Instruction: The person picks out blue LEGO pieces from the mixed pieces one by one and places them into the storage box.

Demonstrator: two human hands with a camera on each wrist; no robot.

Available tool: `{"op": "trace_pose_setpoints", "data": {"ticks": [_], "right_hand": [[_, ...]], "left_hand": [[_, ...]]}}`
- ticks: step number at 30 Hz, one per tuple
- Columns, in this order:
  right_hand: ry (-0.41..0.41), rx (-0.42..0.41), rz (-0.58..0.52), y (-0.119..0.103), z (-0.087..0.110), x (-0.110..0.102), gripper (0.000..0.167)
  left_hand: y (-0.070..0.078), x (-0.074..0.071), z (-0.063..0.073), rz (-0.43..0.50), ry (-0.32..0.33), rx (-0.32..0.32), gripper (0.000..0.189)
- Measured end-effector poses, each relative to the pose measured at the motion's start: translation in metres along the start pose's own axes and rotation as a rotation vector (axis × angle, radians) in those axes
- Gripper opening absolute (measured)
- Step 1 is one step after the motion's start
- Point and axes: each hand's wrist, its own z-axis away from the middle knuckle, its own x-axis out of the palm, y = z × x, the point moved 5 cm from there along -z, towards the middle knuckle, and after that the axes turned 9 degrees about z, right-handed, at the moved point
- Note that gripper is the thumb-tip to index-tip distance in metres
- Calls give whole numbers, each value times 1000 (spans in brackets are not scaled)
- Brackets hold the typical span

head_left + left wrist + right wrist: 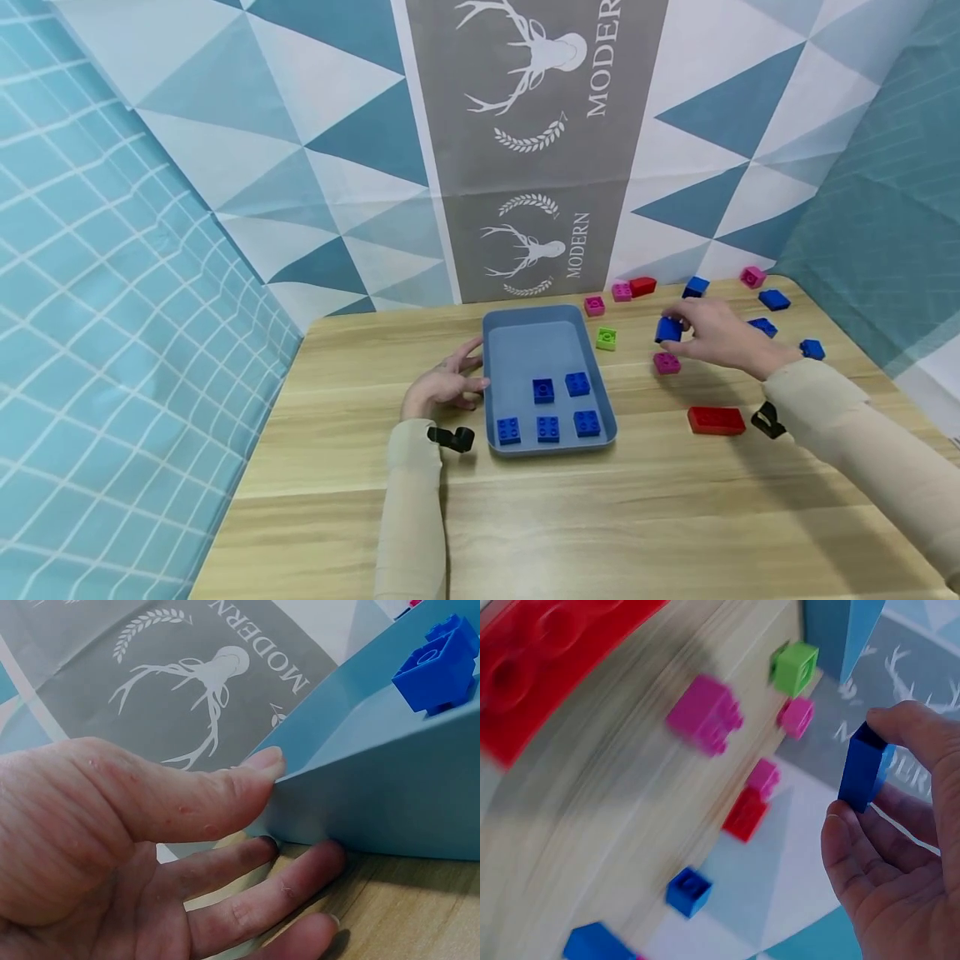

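Head view: right hand (716,333) above desk (570,517), fingers pinching blue block (668,330) near magenta block (667,363). Left hand (444,386) at left side of blue-gray tray (517,342), fingers spread, relaxed, grasping nothing, thumb touching rim. Five other blue blocks (543,391) inside tray, toward near end. Green block (606,339) just right of tray; long red block (716,421) on desk, nearer person.
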Motion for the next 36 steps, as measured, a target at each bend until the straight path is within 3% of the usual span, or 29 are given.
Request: {"op": "trace_pose_setpoints", "data": {"ticks": [7, 16, 24, 28, 33, 36], "right_hand": [[-52, -35, -37, -34, -21, 7, 54], [-36, -159, -111, -98, -55, 21, 51], [-88, -236, -162, -146, -72, 43, 52], [-130, -281, -187, -167, -78, 51, 52], [-169, -350, -130, -191, -85, 65, 50], [-205, -348, -92, -199, -88, 75, 50]], "left_hand": [[2, -1, -1, 0, 9, -29, 89], [4, -4, 1, -3, 8, -28, 89], [2, 3, 4, 1, -15, -16, 89], [2, 2, 4, 2, 4, -15, 87], [1, 0, 3, 1, 12, -28, 86], [1, 0, 3, 1, 3, -30, 87]]}}
